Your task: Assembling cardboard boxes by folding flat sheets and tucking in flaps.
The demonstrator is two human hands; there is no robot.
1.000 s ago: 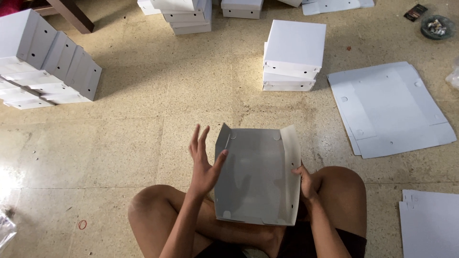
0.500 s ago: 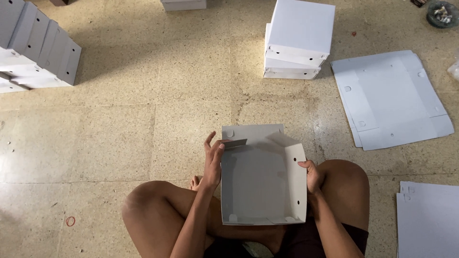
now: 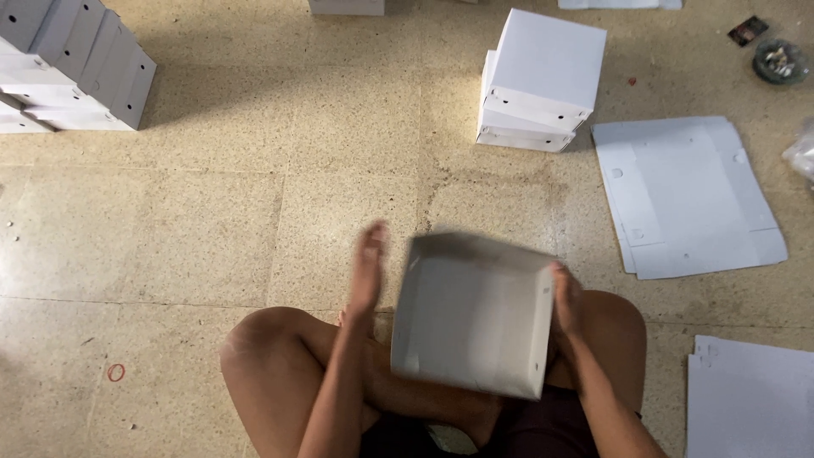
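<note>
A half-folded white cardboard box [image 3: 471, 322] is seen over the lap of a person seated cross-legged on a speckled tile floor [image 3: 212, 212], viewed from above. The box is blurred, its open side turned up and its walls raised; it is tilted slightly, with its far edge toward 12 o'clock. The right hand [image 3: 566, 298] is pressed against the box's wall at 3 o'clock, fingers closed on the edge. The left hand [image 3: 369, 265] is held flat and open at 9 o'clock of the box, just beside it with a narrow gap showing; whether it touches the cardboard cannot be told through the blur. The hands are thus kept apart, with the box between them.

At 1 o'clock from the box, well apart, a stack of finished white boxes [image 3: 536, 80] is set on the floor, small round holes showing in their sides. At 2 o'clock, a pile of flat, unfolded cardboard sheets [image 3: 688, 197] is laid out. More flat sheets [image 3: 750, 394] are seen at 4 o'clock, near the person's right knee. At 10 o'clock, in the far corner, a row of folded boxes [image 3: 72, 68] is stacked on edge. A small red rubber band [image 3: 116, 371] lies on the floor at 8 o'clock, near the left knee. At the upper right edge, a small round dark dish [image 3: 780, 61] is placed beside a small dark packet [image 3: 747, 30].
</note>
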